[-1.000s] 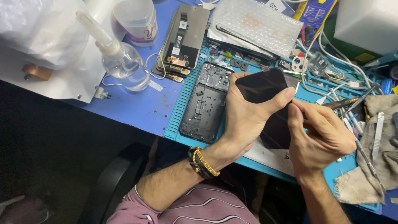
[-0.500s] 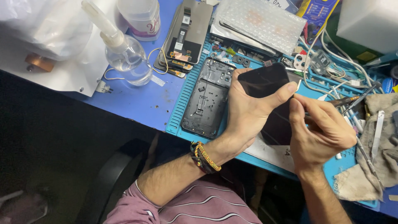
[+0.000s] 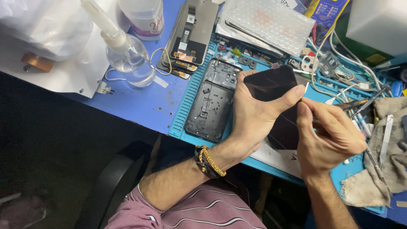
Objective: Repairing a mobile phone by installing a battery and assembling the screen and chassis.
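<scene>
My left hand (image 3: 254, 116) grips a black phone screen panel (image 3: 271, 85), thumb pressed on its right edge. My right hand (image 3: 330, 135) pinches a thin tool (image 3: 354, 104) and holds its tip against that same edge by a small white tab (image 3: 306, 87). An opened black phone frame (image 3: 212, 99) lies on the teal work mat (image 3: 186, 110) just left of my left hand.
A clear liquid bottle with a nozzle (image 3: 127, 55) stands on the blue table at left. Other phone parts (image 3: 190, 36), a bubble-wrap pouch (image 3: 267, 23), cables (image 3: 339, 63), tweezers (image 3: 386, 135) and a grey rag (image 3: 386, 169) crowd the back and right. A chair (image 3: 114, 182) sits below.
My hands and the screen panel have stayed almost in place; my right hand has shifted slightly along the panel's edge.
</scene>
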